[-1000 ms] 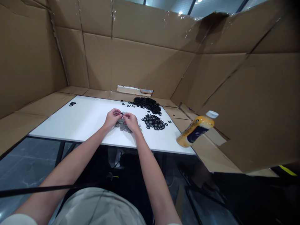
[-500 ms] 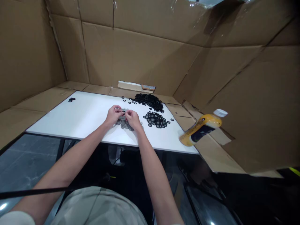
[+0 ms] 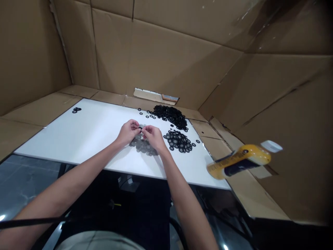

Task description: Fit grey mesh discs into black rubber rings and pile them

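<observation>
Head view: your left hand (image 3: 127,132) and right hand (image 3: 154,137) close together, fingertips pinching a small black ring (image 3: 141,129) just above the grey ring heap (image 3: 143,146) on the white table (image 3: 65,139), with black ring piles (image 3: 179,141) just beside.

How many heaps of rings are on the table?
3: a black heap at the back, a black heap at right, a grey heap partly under the left hand and right hand.
</observation>
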Tool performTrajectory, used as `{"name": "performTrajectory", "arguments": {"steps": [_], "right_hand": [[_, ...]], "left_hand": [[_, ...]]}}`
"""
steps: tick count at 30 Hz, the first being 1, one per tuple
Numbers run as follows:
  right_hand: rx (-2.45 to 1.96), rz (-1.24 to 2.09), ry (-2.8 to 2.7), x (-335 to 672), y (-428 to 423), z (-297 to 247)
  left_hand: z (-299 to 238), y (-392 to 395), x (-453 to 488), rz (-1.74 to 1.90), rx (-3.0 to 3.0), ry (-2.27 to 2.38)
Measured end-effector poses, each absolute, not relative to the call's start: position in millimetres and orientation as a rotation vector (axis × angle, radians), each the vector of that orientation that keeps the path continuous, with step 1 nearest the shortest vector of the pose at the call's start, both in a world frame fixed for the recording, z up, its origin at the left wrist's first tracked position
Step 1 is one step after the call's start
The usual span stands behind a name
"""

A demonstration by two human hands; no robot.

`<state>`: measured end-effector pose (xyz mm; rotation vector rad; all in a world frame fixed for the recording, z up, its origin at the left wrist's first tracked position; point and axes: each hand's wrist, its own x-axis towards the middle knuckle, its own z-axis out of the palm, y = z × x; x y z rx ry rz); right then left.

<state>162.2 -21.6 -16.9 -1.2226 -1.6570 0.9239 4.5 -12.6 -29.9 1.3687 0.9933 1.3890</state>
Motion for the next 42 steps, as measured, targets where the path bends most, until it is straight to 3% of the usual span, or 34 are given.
{"name": "performTrajectory", "arguments": {"steps": [8,21,24,33,42], "right_hand": [[-1.219,0.964,-1.787,175,0,12],[-1.127,1.172,-1.488,175,-5,14],[-1.160,0.960,-1.640,176,-9,10],[-0.750,-0.137,-1.981,186,-19,1],[-0.746,-0.213,-1.918,184,-30,15]], "left_hand": [[6,3,-9,1.090,1.658,0.925],[2,3,-7,0.998,1.226,0.917],[1,1,-5,1.044,1.240,0.927],[7,-12,-6,1.306,1.399,0.865],[12,-21,-7,1.207,1.236,0.795]]}}
